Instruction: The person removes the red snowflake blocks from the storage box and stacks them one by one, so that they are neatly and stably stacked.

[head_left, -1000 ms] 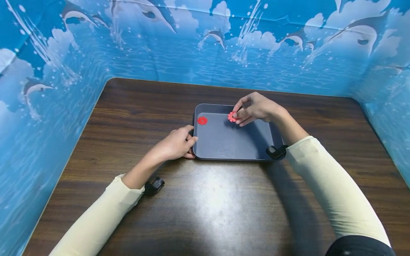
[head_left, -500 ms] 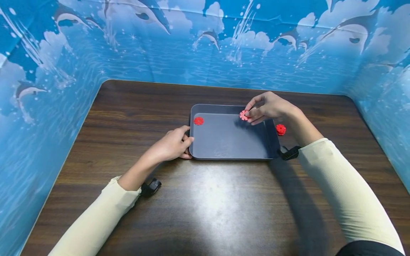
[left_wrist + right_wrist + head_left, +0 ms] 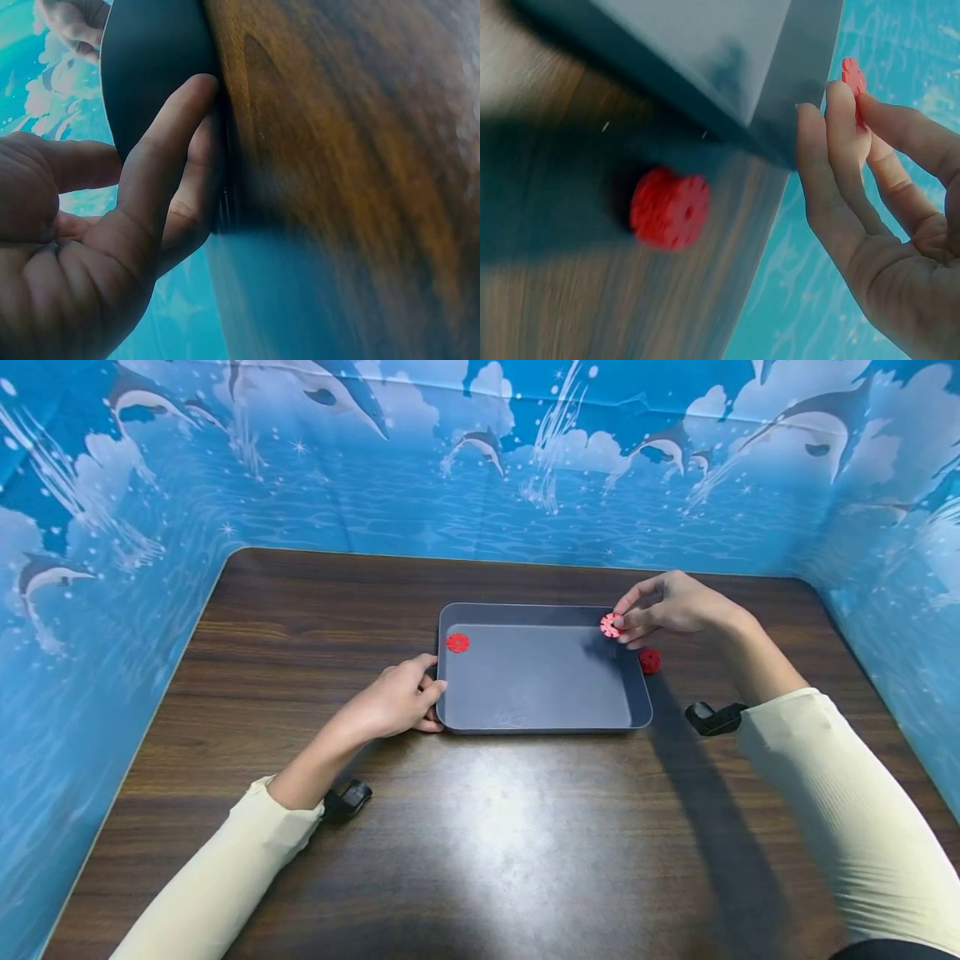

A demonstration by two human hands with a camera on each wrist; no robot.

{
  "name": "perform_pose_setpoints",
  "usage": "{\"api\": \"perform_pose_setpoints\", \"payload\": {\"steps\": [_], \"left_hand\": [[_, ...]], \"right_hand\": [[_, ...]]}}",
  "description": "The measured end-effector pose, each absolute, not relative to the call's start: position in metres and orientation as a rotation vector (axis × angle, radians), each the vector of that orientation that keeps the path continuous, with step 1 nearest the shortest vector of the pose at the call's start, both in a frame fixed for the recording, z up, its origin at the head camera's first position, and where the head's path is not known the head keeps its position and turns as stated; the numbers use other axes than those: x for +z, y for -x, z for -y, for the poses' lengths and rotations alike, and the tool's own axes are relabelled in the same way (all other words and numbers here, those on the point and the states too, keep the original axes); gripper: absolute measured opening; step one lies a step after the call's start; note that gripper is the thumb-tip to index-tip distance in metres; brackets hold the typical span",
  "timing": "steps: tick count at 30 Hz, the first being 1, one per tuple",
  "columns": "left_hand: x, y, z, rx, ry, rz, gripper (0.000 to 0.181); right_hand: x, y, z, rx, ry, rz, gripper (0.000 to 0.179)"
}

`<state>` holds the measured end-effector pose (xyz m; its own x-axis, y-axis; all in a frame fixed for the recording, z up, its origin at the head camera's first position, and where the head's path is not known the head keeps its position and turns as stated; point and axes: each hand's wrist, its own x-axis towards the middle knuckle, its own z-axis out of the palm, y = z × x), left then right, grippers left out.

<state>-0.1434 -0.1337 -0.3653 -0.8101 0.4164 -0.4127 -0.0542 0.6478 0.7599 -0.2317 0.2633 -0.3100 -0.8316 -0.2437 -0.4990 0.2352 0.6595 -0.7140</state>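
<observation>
A grey rectangular tray [image 3: 536, 731] stands on the table. My left hand [image 3: 393, 697] holds its left side, thumb at the rim and fingers along the outer wall, as the left wrist view also shows. A red notched interlocking disc [image 3: 458, 642] lies flat inside, near the back left corner. My right hand [image 3: 678, 606] pinches a second, lighter-looking notched disc [image 3: 611, 625] between thumb and fingers, over the back right corner. In the right wrist view this disc [image 3: 853, 79] appears nearly edge-on above the fingertips. Outside the tray's right wall sits a small stack of red discs [image 3: 671, 210].
The dark wood table [image 3: 450, 843] surrounds the tray. Blue dolphin-print cloth [image 3: 412, 485] hangs along its back and sides. Black straps with small devices sit at the left wrist [image 3: 347, 799] and the right wrist [image 3: 714, 718].
My right hand has moved right with its disc, from over the tray's middle back to its back right corner. The disc stack has come into view. My left hand stays at the tray.
</observation>
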Motion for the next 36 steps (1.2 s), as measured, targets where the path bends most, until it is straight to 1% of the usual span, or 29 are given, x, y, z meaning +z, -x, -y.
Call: {"api": "perform_pose_setpoints", "payload": {"steps": [7,16,22,36], "left_hand": [[-0.365,0.142,0.133,1.09,-0.283,-2.294,0.065],[-0.365,0.142,0.135,1.092,-0.29,-2.3,0.064],[-0.366,0.143,0.134,1.088,-0.293,-2.304,0.064],[-0.366,0.143,0.134,1.093,-0.29,-2.295,0.065]], "right_hand": [[-0.314,0.226,-0.293,-1.096,-0.067,-2.317,0.029],[-0.33,0.219,-0.318,-1.114,-0.177,-2.253,0.031],[-0.338,0.217,-0.321,-1.148,-0.226,-2.198,0.028],[-0.348,0.212,-0.32,-1.11,-0.232,-2.257,0.029]]}}
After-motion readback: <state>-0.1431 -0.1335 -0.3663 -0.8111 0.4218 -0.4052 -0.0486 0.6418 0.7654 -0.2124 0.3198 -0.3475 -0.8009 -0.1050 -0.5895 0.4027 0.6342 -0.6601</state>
